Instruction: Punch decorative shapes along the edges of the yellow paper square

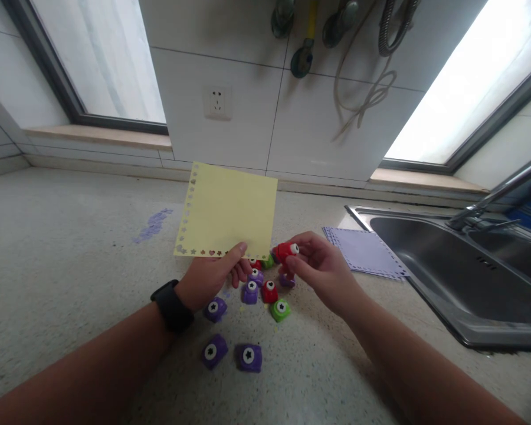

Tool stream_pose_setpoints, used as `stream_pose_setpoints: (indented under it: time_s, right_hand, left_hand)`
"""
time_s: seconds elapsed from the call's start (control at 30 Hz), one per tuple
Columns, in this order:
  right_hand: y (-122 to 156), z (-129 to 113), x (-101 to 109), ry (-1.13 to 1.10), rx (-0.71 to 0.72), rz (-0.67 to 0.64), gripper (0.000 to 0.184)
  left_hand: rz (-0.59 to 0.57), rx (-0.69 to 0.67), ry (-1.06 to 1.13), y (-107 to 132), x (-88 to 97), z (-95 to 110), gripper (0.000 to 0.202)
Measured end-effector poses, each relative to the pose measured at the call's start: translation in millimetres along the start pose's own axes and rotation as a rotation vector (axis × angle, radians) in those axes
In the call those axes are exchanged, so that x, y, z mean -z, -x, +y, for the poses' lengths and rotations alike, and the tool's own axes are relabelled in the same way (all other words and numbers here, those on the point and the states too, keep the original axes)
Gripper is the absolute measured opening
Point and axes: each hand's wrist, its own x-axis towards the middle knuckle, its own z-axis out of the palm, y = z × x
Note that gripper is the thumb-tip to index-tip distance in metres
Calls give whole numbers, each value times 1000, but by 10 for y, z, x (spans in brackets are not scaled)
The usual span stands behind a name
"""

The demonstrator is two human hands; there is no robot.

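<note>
My left hand (221, 270) grips a sheet of yellow paper (234, 209) by its lower edge, thumb on top. Small shaped holes run down the sheet's left side and along its bottom. My right hand (316, 260) pinches a red craft punch (285, 252) at the paper's lower right corner; whether the punch's slot is on the paper I cannot tell. Below lie several more punches on the counter: a purple one (250, 292), a red one (269, 291), a green one (281, 309), and others in purple nearer me. Some behind my hands are partly hidden.
A stack of lilac paper (365, 251) with punched edges lies right of my hand, overlapping the rim of the steel sink (425, 283). Purple paper bits (154, 225) are scattered at the left of the speckled counter (71, 283). A tiled wall with a socket (217, 103) stands behind.
</note>
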Motion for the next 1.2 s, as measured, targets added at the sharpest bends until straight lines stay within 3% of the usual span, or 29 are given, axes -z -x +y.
stream_pose_setpoints:
  time_s: [0.13,0.33,0.57,1.2]
  right_hand:
    - [-55,57,20,-296,-66,18,24]
    - [-57,80,-48,-435,-156,-5,20]
    - [-70,165,-45,-373,-98,49,19]
    - [-57,225,-41,-265,-99,26,32]
  left_hand:
    - [23,21,-77,23,-27,20,51]
    - [26,59,-148,23,-53,69,50]
    - [61,63,-139,27,-64,115,48]
    - [97,31,-76,0,-78,86,46]
